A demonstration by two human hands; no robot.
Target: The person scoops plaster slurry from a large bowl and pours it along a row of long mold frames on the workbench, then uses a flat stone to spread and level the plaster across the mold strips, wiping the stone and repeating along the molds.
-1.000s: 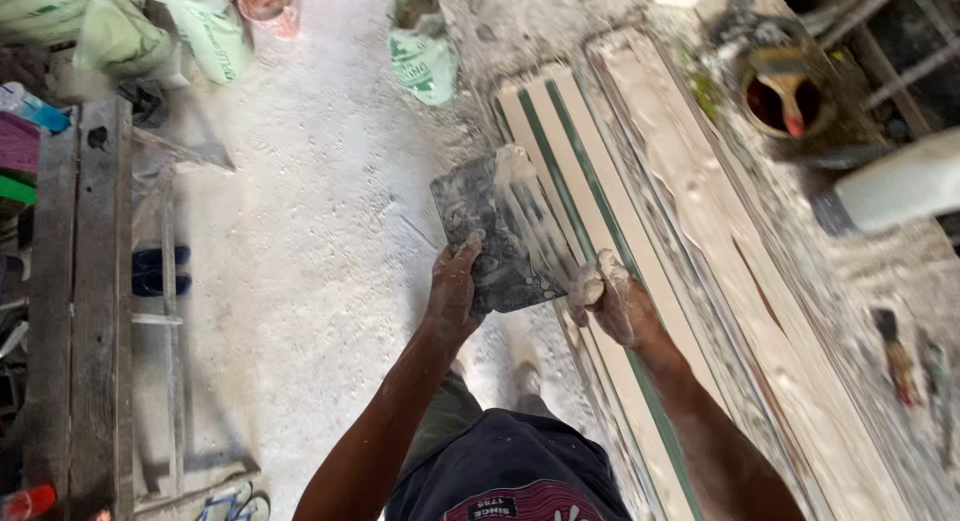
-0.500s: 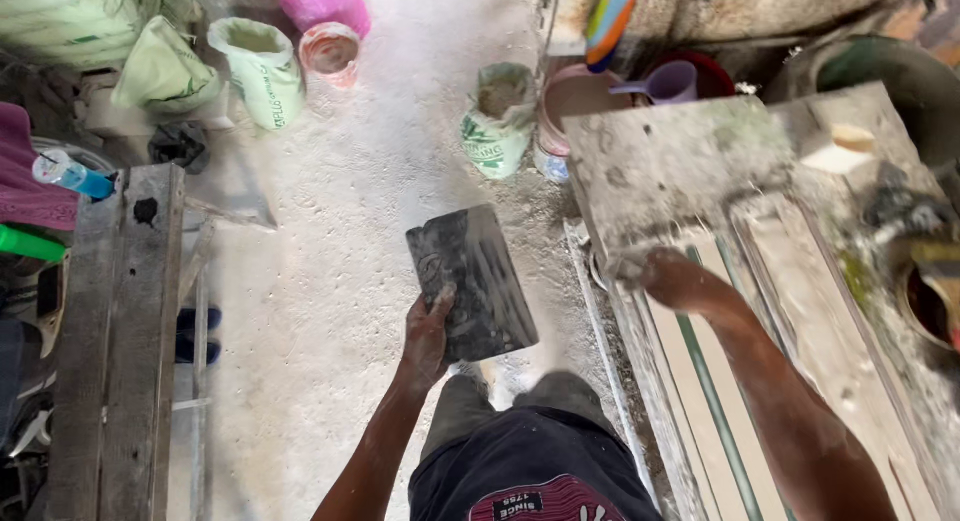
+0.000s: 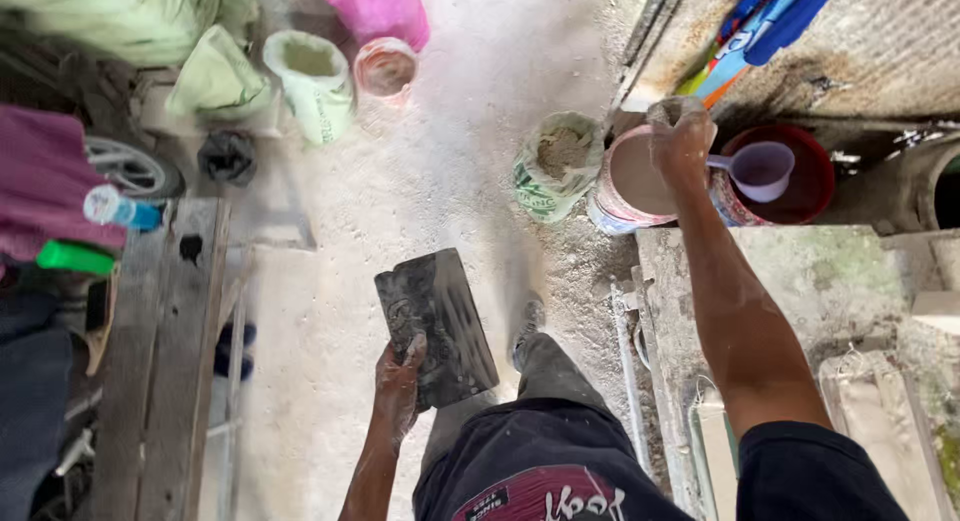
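My left hand grips the near edge of a dark grey rectangular mortar board, smeared with putty and held flat over the dusty floor. My right hand reaches far forward over a paint bucket filled with pale brown paste. Its fingers are closed around a small putty-caked scraper at the bucket's far rim. Just right of that hand, a purple scoop lies in a red bucket.
An open green sack of grey powder stands left of the paste bucket. A white sack, a small pink pail and a pink bag stand farther back. Wooden planks lie at left; a concrete slab at right.
My view has swung forward from the white moulded strips to the buckets. My right hand left the strips and reached out to the paste bucket. The left hand has lowered the board slightly.
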